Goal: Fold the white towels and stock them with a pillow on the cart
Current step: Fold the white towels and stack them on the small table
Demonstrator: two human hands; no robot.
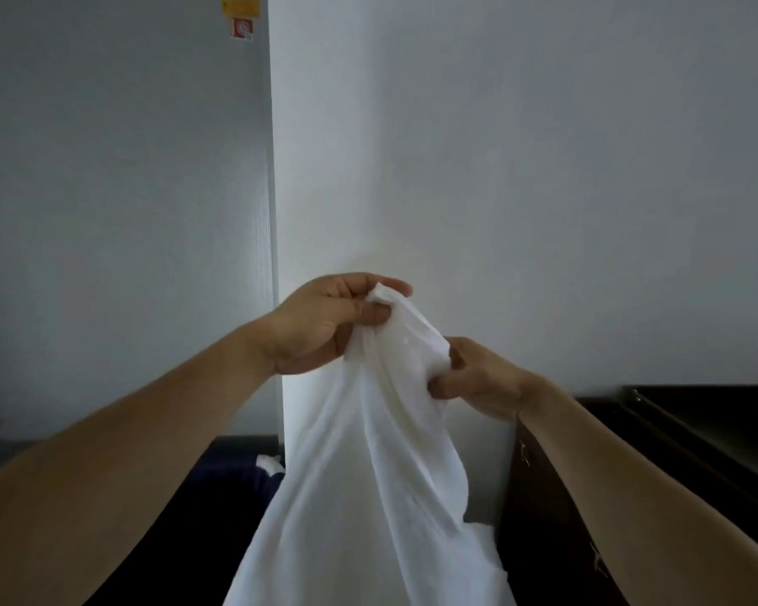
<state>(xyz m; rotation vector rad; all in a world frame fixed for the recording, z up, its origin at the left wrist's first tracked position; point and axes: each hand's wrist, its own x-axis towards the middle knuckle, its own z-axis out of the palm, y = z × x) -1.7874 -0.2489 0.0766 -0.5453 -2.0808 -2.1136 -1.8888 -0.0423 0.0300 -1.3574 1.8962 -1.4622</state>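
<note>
White towel [368,452] hangs below both pinches — left hand [320,325] high, right hand [478,378] lower — likely hunting corners to fold.

Dim, cool grey light overall. Brightest area is a soft glow low on the wall [543,168] just below centre, toward 6 o'clock, behind the white towel [368,452]. Towel is the lightest surface, no glare. Wall greys out toward 12. Dark furniture [552,531] at 4 nearly black, detail lost. Left forearm [106,465] at 7 and right forearm [657,496] at 5 stretched by wide-angle. Soft focus throughout; sticker [240,17] at 11 unreadable.
</note>
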